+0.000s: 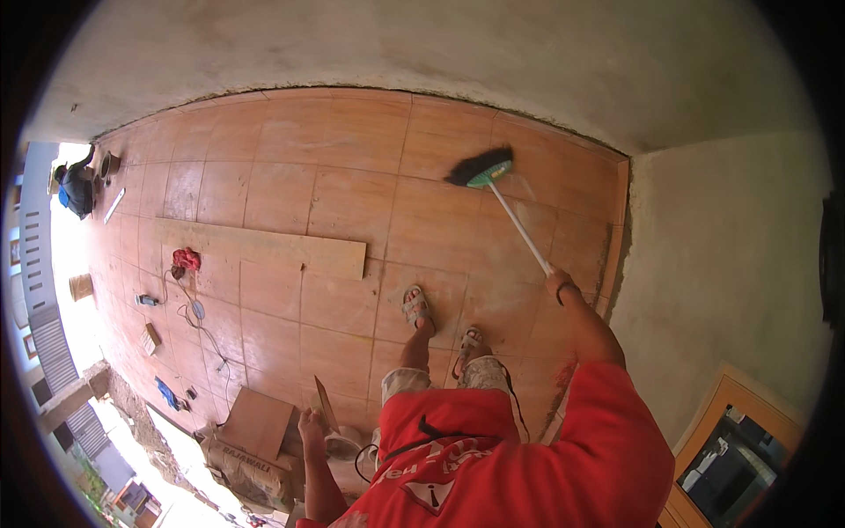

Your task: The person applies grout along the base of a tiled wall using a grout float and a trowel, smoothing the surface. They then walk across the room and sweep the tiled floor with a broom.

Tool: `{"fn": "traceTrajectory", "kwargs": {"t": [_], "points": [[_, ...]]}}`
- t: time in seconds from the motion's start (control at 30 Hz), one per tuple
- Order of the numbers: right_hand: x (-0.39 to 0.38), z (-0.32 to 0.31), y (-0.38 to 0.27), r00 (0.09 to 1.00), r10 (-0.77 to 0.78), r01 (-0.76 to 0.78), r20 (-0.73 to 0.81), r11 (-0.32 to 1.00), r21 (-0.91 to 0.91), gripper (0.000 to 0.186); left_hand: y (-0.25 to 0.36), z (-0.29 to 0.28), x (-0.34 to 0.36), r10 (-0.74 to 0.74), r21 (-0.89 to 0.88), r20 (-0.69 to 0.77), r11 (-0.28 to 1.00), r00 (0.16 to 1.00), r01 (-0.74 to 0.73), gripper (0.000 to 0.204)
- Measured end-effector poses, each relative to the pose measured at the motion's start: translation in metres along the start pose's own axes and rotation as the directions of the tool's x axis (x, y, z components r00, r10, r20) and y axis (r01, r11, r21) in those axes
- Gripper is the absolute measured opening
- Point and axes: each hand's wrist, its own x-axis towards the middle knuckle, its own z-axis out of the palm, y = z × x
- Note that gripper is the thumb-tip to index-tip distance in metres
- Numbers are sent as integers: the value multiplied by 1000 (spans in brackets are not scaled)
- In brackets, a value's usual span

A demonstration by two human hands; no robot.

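Observation:
My right hand (558,283) is closed round the upper end of a broom's pale handle. The broom (521,224) slants away to the far left, and its green head with dark bristles rests on the tiled floor (352,198) near the far wall. Low at my left side, my left hand (312,426) has its fingers curled; what they hold, if anything, I cannot make out. Right beside that hand stands a thin brown slab (326,405) on edge, with a pale bucket-like container (343,443) partly hidden next to it.
A long plank (264,249) lies across the floor ahead to the left. Beyond it are a red cloth (186,260) and a loose cable (204,329). Tiles (255,421) sit on a sack (246,471) at lower left. Another person (76,187) crouches at far left; walls bound the far and right sides.

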Motion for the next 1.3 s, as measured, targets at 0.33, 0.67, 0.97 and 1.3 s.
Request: {"fn": "traceTrajectory", "kwargs": {"t": [0.33, 0.67, 0.97, 1.3], "points": [[-189, -80, 198, 998, -18, 13, -56, 995, -97, 40, 21, 70, -11, -17, 288, 29, 958, 999, 8, 32], [75, -180, -13, 940, -327, 305, -98, 934, -188, 44, 121, 243, -105, 247, 182, 242, 938, 938, -294, 30], [66, -161, 228, 993, 107, -111, -42, 987, -112, 42, 72, 221, -89, 23, 414, 51, 909, 998, -43, 29], [-122, -234, 272, 992, -110, 103, -61, 989, -107, 40, 110, 270, -99, 97, 389, 117, 911, 988, -136, 30]]}}
